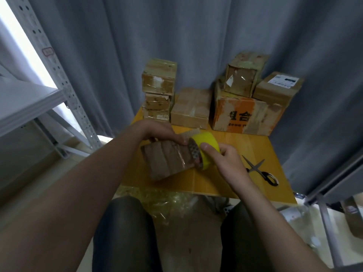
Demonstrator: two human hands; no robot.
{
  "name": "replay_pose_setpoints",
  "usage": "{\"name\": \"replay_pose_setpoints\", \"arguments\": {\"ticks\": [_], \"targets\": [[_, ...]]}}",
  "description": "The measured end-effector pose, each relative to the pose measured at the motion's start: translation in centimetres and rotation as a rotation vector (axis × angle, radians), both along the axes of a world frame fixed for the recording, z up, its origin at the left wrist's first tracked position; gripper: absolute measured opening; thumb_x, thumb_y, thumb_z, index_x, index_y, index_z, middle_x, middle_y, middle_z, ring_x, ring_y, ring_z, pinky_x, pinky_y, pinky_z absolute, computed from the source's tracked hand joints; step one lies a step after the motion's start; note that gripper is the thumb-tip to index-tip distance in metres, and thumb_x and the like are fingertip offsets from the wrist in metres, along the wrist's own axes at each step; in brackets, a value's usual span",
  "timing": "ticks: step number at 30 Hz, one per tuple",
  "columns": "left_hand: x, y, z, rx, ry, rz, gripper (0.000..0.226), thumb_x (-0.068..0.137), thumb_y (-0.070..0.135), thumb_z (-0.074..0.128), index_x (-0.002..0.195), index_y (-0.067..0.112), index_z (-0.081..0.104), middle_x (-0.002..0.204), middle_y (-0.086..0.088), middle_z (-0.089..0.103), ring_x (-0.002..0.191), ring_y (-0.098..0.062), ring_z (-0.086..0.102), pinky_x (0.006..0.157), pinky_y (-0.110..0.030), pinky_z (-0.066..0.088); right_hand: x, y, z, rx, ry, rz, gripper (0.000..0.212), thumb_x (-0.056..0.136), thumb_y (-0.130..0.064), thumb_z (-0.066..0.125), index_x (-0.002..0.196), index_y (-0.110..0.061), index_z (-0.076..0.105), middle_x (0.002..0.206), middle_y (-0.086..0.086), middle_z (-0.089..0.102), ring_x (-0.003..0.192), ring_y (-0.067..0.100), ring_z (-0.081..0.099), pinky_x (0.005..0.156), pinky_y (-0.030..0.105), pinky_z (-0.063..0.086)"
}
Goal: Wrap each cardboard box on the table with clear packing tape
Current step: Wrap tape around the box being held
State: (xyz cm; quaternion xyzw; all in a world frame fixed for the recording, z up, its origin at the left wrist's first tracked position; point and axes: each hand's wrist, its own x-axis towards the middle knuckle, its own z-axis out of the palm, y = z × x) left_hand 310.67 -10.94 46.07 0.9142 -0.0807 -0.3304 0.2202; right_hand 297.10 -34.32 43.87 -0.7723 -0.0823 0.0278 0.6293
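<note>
The right hand [222, 158] grips the tape roll [206, 143], which touches the right end of the box [167, 161]. The left hand [157, 132] holds the box's far top edge. The box lies near-centre on the worktop [245, 146], with scissors [259, 170] to the right and stacked boxes [239, 114] at the far side.

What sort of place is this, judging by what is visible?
Probably a packing or storage corner: taped brown cardboard boxes stacked on a yellow wooden table, a grey perforated metal shelving rack on the left, and a yellow roll of packing tape in the right hand.
</note>
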Motion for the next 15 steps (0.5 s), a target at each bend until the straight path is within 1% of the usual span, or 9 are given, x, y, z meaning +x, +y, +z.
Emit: {"name": "replay_pose_setpoints", "arguments": {"ticks": [2, 4, 6, 7, 9, 10, 12, 13, 15], "targets": [[-0.2, 0.1, 0.2, 0.059, -0.079, -0.008, 0.065, 0.066, 0.080, 0.075, 0.100, 0.025, 0.079, 0.101, 0.004, 0.075, 0.097, -0.019, 0.071, 0.091, -0.040, 0.058, 0.6, 0.6, -0.1, 0.051, -0.036, 0.016, 0.020, 0.101, -0.030, 0.063, 0.091, -0.017, 0.072, 0.075, -0.007, 0.074, 0.069, 0.005, 0.067, 0.066, 0.017, 0.051], [-0.4, -0.1, 1.2, 0.157, -0.327, -0.034, 0.047, 0.079, 0.068, 0.072, 0.099, 0.027, 0.081, 0.099, 0.004, 0.075, 0.092, -0.015, 0.068, 0.082, -0.035, 0.057, 1.8, 1.0, -0.7, 0.079, -0.061, 0.008, 0.016, 0.102, -0.028, 0.063, 0.097, -0.017, 0.073, 0.085, -0.005, 0.077, 0.077, 0.007, 0.070, 0.069, 0.019, 0.053], [-1.0, -0.5, 2.1, 0.176, -0.529, -0.053, 0.033, 0.089, 0.050, 0.073, 0.110, 0.025, 0.079, 0.107, 0.003, 0.075, 0.093, -0.013, 0.066, 0.081, -0.034, 0.054, 3.1, 1.5, -1.6, 0.086, -0.086, -0.002, 0.019, 0.102, -0.030, 0.063, 0.099, -0.016, 0.075, 0.091, 0.000, 0.079, 0.083, 0.012, 0.071, 0.074, 0.026, 0.054], [-1.4, -0.6, 2.3, 0.138, -0.518, -0.075, 0.033, 0.091, 0.042, 0.072, 0.119, 0.025, 0.074, 0.113, 0.004, 0.073, 0.096, -0.013, 0.064, 0.082, -0.032, 0.052, 3.6, 1.8, -1.8, 0.074, -0.106, -0.013, 0.021, 0.101, -0.032, 0.063, 0.098, -0.016, 0.076, 0.093, 0.002, 0.079, 0.084, 0.013, 0.071, 0.074, 0.030, 0.053], [-2.8, -1.1, 1.9, 0.054, -0.352, -0.151, 0.053, 0.086, 0.038, 0.078, 0.133, 0.029, 0.056, 0.120, 0.008, 0.062, 0.104, -0.012, 0.058, 0.090, -0.032, 0.048, 4.4, 2.3, -2.3, 0.062, -0.136, -0.038, 0.023, 0.101, -0.035, 0.063, 0.096, -0.018, 0.076, 0.090, 0.002, 0.078, 0.080, 0.012, 0.069, 0.070, 0.030, 0.050], [-3.5, -1.4, 1.1, 0.055, -0.314, -0.165, 0.071, 0.081, 0.041, 0.082, 0.141, 0.029, 0.046, 0.128, 0.007, 0.056, 0.113, -0.016, 0.055, 0.100, -0.039, 0.047, 4.7, 2.5, -2.4, 0.063, -0.139, -0.048, 0.023, 0.101, -0.036, 0.062, 0.095, -0.019, 0.076, 0.088, 0.000, 0.078, 0.078, 0.010, 0.069, 0.068, 0.027, 0.049], [-4.7, -1.9, -0.7, 0.108, -0.415, -0.103, 0.094, 0.076, 0.048, 0.083, 0.152, 0.028, 0.031, 0.150, 0.002, 0.044, 0.138, -0.025, 0.043, 0.116, -0.061, 0.030, 5.1, 2.9, -2.4, 0.054, -0.137, -0.059, 0.023, 0.102, -0.036, 0.062, 0.094, -0.019, 0.076, 0.082, -0.008, 0.077, 0.074, 0.004, 0.067, 0.063, 0.019, 0.047], [-5.2, -2.2, -1.4, 0.126, -0.503, -0.050, 0.095, 0.077, 0.048, 0.081, 0.154, 0.027, 0.029, 0.155, 0.002, 0.040, 0.144, -0.027, 0.036, 0.118, -0.068, 0.020, 5.2, 3.1, -2.3, 0.037, -0.138, -0.059, 0.024, 0.102, -0.036, 0.061, 0.092, -0.020, 0.075, 0.078, -0.012, 0.075, 0.071, 0.000, 0.066, 0.062, 0.018, 0.045], [-5.6, -2.7, -2.0, 0.125, -0.610, 0.018, 0.091, 0.078, 0.044, 0.081, 0.153, 0.026, 0.032, 0.155, 0.001, 0.042, 0.146, -0.027, 0.035, 0.118, -0.069, 0.015, 5.7, 3.4, -1.8, -0.017, -0.135, -0.073, 0.026, 0.102, -0.038, 0.062, 0.084, -0.023, 0.072, 0.070, -0.017, 0.070, 0.066, -0.003, 0.062, 0.060, 0.019, 0.042]]}}
